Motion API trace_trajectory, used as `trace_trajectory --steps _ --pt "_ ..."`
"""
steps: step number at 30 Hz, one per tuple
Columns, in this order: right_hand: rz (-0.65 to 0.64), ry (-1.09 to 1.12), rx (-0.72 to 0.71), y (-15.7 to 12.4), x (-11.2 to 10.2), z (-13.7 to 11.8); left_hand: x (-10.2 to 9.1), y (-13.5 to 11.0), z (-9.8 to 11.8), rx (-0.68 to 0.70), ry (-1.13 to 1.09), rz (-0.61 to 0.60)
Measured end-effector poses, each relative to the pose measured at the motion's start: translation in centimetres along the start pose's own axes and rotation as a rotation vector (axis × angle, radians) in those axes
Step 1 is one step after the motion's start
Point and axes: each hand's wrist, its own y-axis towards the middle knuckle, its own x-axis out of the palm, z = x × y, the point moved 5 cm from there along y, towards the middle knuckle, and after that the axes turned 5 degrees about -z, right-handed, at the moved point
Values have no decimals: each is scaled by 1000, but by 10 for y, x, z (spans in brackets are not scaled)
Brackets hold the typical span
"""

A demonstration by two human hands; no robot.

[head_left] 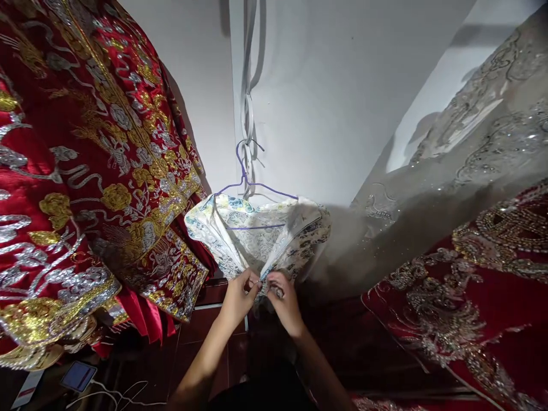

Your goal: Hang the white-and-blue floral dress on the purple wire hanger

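A white garment with a blue floral print (252, 237) hangs on a purple wire hanger (252, 185) against a white wall. My left hand (240, 297) pinches the garment's front edge from the left. My right hand (282, 302) pinches the facing edge from the right. Both hands meet at the opening near the garment's lower middle, fingers closed on the cloth, with a small fastener between them that I cannot make out clearly.
A red robe with gold and silver embroidery (85, 171) hangs close on the left. A beaded silver gown (471, 165) and another red embroidered piece (479, 297) crowd the right. A phone with a white cable (77, 375) lies on the dark floor at lower left.
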Motion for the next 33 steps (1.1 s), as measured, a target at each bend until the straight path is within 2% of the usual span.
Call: trace_trajectory --steps 2,5,8,10,12,14,17,20,22,24,26,28,31,33 --pt "-65 94 65 -7 17 19 4 -3 1 -21 -78 -27" --pt "-89 152 89 -7 29 29 13 -8 3 -56 -274 -51" --pt "-4 124 89 -3 29 28 19 -7 12 -60 -491 -55" --pt "58 76 56 0 27 28 14 0 24 -58 -590 -27" --pt "93 -3 15 4 27 30 -1 15 42 -50 -638 30" --pt "112 -83 -15 9 28 34 -25 33 67 -5 -638 104" --pt "108 -141 -37 19 32 39 -63 61 116 160 -597 180" --pt "75 -157 -45 30 38 41 -92 78 159 315 -557 232" --pt "45 -156 -52 36 39 40 -103 83 176 387 -542 246" --pt "6 -153 -62 40 38 34 -106 85 181 412 -534 226" --pt "-46 -133 -91 47 34 16 -105 85 177 417 -531 202" --pt "-92 -72 -174 58 24 -20 -103 83 170 423 -526 192" --pt "-72 23 -390 83 -3 -99 -98 80 165 419 -490 162" --pt "-51 -79 -485 102 -20 -150 -96 77 165 420 -450 149"
